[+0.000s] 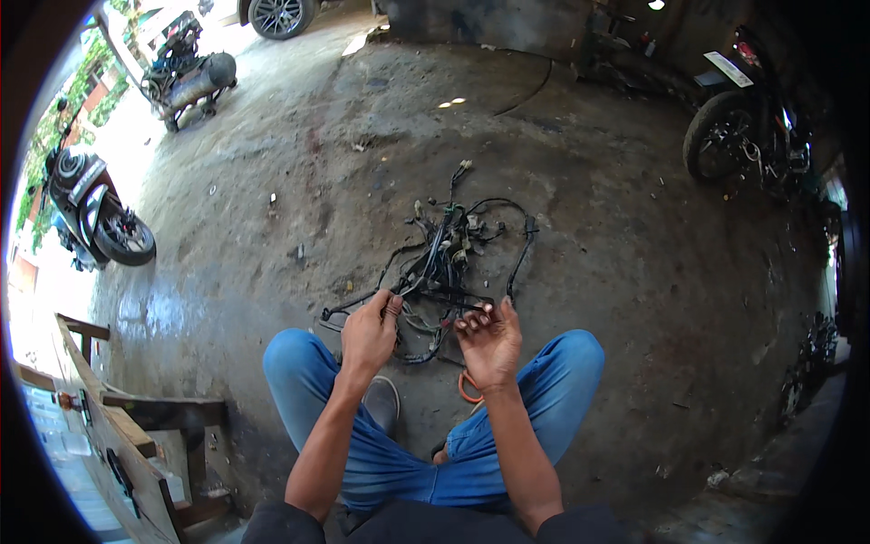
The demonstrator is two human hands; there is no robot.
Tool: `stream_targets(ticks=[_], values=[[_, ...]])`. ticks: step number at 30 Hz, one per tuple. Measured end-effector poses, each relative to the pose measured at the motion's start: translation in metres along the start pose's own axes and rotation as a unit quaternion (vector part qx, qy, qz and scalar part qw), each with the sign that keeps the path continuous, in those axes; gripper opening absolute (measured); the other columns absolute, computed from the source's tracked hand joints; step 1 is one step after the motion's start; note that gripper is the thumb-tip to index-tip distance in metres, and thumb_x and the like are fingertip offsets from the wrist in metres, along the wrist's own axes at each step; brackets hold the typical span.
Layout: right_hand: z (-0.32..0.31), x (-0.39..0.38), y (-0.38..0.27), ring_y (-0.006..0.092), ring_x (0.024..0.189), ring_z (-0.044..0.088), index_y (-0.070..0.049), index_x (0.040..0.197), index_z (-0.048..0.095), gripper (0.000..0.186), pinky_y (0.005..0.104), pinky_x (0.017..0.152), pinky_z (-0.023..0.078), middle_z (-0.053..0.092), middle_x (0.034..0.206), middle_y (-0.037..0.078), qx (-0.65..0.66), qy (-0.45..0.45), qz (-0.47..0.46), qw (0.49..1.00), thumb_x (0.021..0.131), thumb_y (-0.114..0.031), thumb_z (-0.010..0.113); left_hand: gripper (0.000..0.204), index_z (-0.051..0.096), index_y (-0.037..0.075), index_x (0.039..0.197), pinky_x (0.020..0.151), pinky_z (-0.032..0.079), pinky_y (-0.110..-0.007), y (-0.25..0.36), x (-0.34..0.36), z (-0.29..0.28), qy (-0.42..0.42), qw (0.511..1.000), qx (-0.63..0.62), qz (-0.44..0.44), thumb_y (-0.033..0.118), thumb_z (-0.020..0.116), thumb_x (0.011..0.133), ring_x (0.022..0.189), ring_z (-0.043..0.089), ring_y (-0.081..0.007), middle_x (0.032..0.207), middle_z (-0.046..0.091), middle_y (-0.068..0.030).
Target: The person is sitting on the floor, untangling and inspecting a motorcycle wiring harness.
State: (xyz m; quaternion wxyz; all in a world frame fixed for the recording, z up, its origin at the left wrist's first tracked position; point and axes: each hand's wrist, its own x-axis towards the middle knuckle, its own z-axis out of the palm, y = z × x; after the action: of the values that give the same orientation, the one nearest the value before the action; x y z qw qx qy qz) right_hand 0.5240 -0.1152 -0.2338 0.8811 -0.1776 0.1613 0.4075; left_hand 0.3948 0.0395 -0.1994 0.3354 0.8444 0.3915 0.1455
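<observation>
A tangled black wiring harness (446, 243) with several pale connectors lies on the floor in front of my feet. My left hand (370, 334) is closed on a part of it at the near left, thumb pressed against the fingers. At the near right my right hand (490, 343) is turned partly palm up, its curled fingers pinching a black strand of the same harness. The strand runs between both hands, above the rest of the bundle. Just below my right hand an orange ring-like handle (469, 387) shows by my foot; what it belongs to is hidden.
A wooden bench (118, 426) stands at the near left. A scooter (95, 204) is at the left, and a wheeled tank, likely a compressor (204, 80), farther back. A motorcycle (725, 136) stands at the far right. My bent knees flank the harness on the rough concrete floor (634, 299).
</observation>
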Motion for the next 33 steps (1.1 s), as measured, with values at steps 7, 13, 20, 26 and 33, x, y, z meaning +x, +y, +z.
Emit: stream_targets(ticks=[7, 13, 20, 26, 33], values=[[0.006, -0.006, -0.013, 0.014, 0.069, 0.045, -0.016, 0.068, 0.05, 0.041, 0.0334, 0.072, 0.044, 0.047, 0.068, -0.002, 0.013, 0.078, -0.088, 0.993, 0.092, -0.039, 0.074, 0.033, 0.064, 0.011, 0.109, 0.071, 0.048, -0.046, -0.004, 0.028, 0.009, -0.07, 0.997, -0.021, 0.033, 0.041, 0.052, 0.104, 0.084, 0.067, -0.0398, 0.085, 0.069, -0.0175], [0.009, -0.003, -0.044, 0.0121, 0.072, 0.05, -0.018, 0.065, 0.051, 0.041, 0.0331, 0.074, 0.045, 0.052, 0.069, -0.003, 0.058, 0.027, -0.159, 0.985, 0.095, -0.038, 0.071, 0.034, 0.066, 0.01, 0.11, 0.071, 0.049, -0.044, -0.023, 0.028, 0.008, -0.042, 0.997, -0.059, 0.026, 0.041, 0.052, 0.105, 0.082, 0.067, -0.0386, 0.084, 0.069, -0.018], [-0.034, 0.025, 0.005, 0.0169, 0.082, 0.059, -0.012, 0.096, 0.063, 0.023, 0.0362, 0.077, 0.052, 0.06, 0.085, 0.002, -0.069, 0.192, -0.066, 0.977, 0.095, -0.035, 0.068, 0.031, 0.064, 0.006, 0.111, 0.07, 0.05, -0.038, -0.026, 0.016, -0.011, -0.022, 0.988, -0.15, -0.034, 0.034, 0.054, 0.106, 0.076, 0.068, -0.0274, 0.086, 0.071, -0.0141], [-0.057, 0.057, 0.03, 0.023, 0.095, 0.059, -0.01, 0.121, 0.049, 0.033, 0.0401, 0.086, 0.05, 0.056, 0.103, 0.007, -0.17, 0.315, -0.092, 0.929, 0.096, -0.026, 0.062, 0.03, 0.065, 0.005, 0.113, 0.073, 0.051, -0.037, -0.037, 0.023, -0.004, -0.015, 0.987, -0.157, -0.001, 0.031, 0.054, 0.106, 0.08, 0.069, -0.0258, 0.092, 0.073, -0.0144], [-0.05, 0.078, 0.041, 0.0284, 0.124, 0.054, -0.003, 0.149, 0.037, 0.056, 0.0375, 0.106, 0.044, 0.048, 0.141, 0.015, -0.532, 0.205, -0.343, 0.747, 0.097, -0.005, 0.057, 0.032, 0.064, 0.002, 0.113, 0.075, 0.049, -0.034, -0.047, 0.034, 0.01, -0.009, 0.981, -0.194, -0.017, 0.033, 0.054, 0.106, 0.08, 0.064, -0.0206, 0.088, 0.07, -0.0111]])
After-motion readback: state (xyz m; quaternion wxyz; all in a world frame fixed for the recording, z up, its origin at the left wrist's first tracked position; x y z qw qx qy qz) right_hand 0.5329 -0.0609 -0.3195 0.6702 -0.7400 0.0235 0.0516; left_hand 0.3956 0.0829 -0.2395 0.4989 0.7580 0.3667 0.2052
